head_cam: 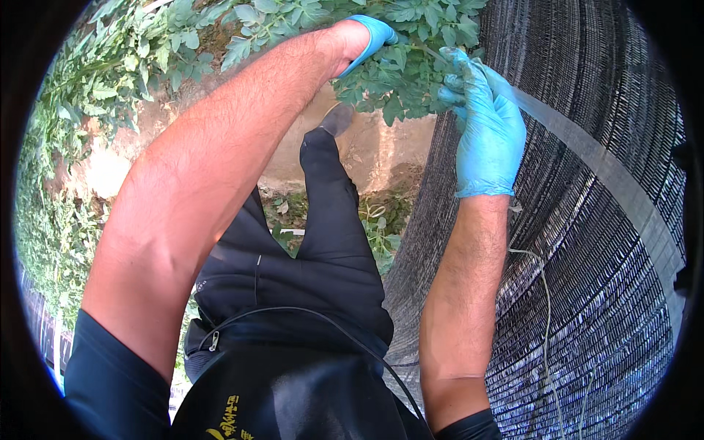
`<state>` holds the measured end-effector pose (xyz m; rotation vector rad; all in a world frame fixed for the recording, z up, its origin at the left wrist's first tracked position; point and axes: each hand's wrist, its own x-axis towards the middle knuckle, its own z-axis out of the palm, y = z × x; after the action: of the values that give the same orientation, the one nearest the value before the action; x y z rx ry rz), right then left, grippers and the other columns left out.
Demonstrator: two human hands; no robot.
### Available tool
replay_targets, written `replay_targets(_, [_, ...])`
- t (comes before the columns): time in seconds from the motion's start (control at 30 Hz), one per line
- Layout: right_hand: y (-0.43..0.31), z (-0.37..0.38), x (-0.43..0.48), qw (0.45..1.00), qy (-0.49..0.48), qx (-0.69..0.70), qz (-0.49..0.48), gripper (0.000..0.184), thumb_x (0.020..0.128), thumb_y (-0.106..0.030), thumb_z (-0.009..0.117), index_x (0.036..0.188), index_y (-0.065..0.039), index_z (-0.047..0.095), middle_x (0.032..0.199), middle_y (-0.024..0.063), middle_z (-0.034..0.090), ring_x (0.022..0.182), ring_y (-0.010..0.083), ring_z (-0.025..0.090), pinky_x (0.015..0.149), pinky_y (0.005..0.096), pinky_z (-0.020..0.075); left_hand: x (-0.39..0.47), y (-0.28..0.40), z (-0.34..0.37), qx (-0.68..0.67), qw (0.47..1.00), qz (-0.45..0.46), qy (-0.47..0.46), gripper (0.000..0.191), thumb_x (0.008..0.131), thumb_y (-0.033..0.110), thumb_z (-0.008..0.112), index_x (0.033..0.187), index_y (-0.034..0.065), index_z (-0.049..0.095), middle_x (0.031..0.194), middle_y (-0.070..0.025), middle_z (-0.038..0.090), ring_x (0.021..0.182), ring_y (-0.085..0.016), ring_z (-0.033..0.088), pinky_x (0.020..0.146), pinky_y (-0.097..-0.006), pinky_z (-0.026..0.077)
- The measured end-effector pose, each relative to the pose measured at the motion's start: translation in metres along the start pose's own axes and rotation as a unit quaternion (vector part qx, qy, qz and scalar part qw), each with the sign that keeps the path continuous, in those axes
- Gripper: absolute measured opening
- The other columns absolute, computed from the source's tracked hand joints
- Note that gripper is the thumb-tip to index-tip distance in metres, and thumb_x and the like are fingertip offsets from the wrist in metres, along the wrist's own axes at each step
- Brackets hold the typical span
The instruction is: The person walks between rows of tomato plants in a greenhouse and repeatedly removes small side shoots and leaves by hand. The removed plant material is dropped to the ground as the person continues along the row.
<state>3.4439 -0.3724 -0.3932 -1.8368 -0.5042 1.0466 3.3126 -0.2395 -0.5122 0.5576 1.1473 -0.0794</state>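
Observation:
My left hand [374, 43], in a blue glove, reaches into the leaves of a tomato plant [393, 82] at the top of the view. Foliage hides its fingers, so whether they hold anything does not show. To the right, my right hand [488, 126] wears a similar glove with greenish stains at the fingertips. Its fingers are curled beside the plant's stem and leaves. A flat grey translucent strip [594, 151] meets this hand and curves down along the right side. Whether the fingers grip the strip, a stem or both cannot be made out.
Dark woven shade netting [583, 264] rises close on my right, with a thin pale string [546, 313] hanging along it. More tomato plants [71, 126] crowd the left. Below lie bare soil [385, 148], my shoe [336, 118] and low weeds [379, 231].

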Motion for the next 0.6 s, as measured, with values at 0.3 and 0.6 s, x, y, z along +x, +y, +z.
replay_targets(0.3, [-0.014, -0.002, 0.024, 0.999, 0.036, -0.010, 0.018, 0.034, 0.113, -0.029, 0.061, 0.130, -0.003, 0.073, 0.106, 0.0052, 0.079, 0.084, 0.0095, 0.070, 0.076, 0.0244, 0.0509, 0.014, -0.034, 0.055, -0.017, 0.996, 0.089, -0.022, 0.034, 0.105, 0.029, 0.066, 0.130, 0.0074, 0.073, 0.119, -0.0072, 0.079, 0.099, -0.018, 0.074, 0.085, -0.0399, 0.059])
replay_targets(0.6, [-0.013, -0.013, 0.038, 0.996, 0.073, -0.032, 0.024, 0.038, 0.114, -0.033, 0.058, 0.130, -0.001, 0.071, 0.111, 0.0082, 0.079, 0.089, 0.0136, 0.073, 0.078, 0.0261, 0.0535, -0.004, -0.043, 0.097, -0.100, 0.992, 0.081, 0.015, 0.049, 0.104, 0.030, 0.066, 0.147, 0.0062, 0.063, 0.145, -0.0148, 0.067, 0.128, -0.025, 0.064, 0.099, -0.0420, 0.054])
